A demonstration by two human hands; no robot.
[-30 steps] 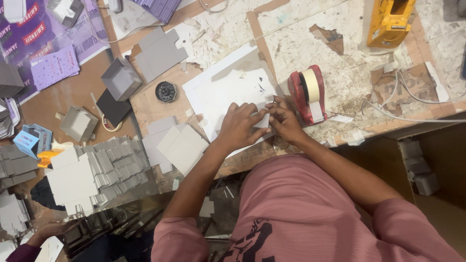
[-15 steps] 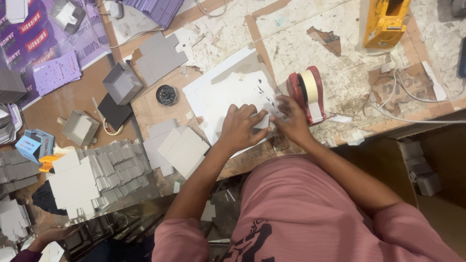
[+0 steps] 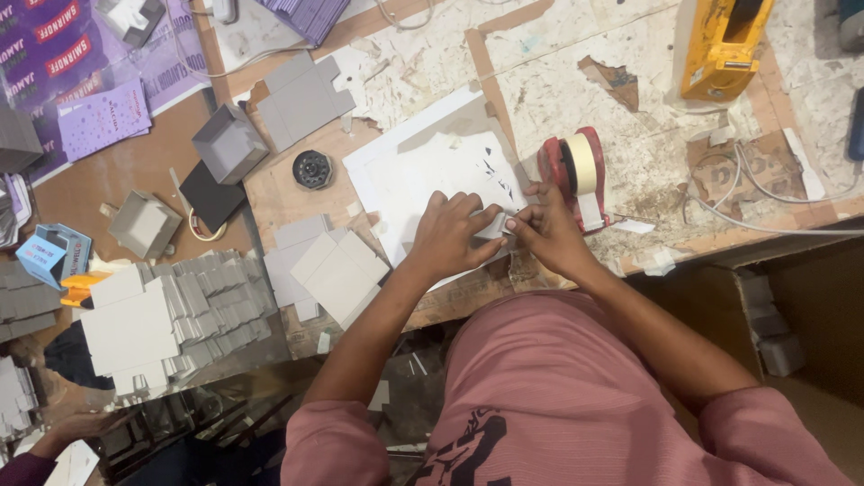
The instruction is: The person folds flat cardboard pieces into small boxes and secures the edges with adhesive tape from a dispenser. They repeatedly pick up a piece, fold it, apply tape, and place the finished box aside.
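White card sheet (image 3: 423,175) lies flat on the scuffed worktop (image 3: 648,153), at its near edge; left hand (image 3: 450,236) rests spread on a small white card piece (image 3: 490,225), fingers curled over it; right hand (image 3: 544,232) pinches the same piece at its right edge; just beside it stands a red tape dispenser (image 3: 576,171); grey folded boxes (image 3: 180,306) are stacked well to the left.

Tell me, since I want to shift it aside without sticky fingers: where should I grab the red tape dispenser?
Grip the red tape dispenser across its flat red side cheeks, coming from above. It stands upright on the worktable, the tape roll between the cheeks, and the loose tape end hangs toward the right hand, so avoid that side.
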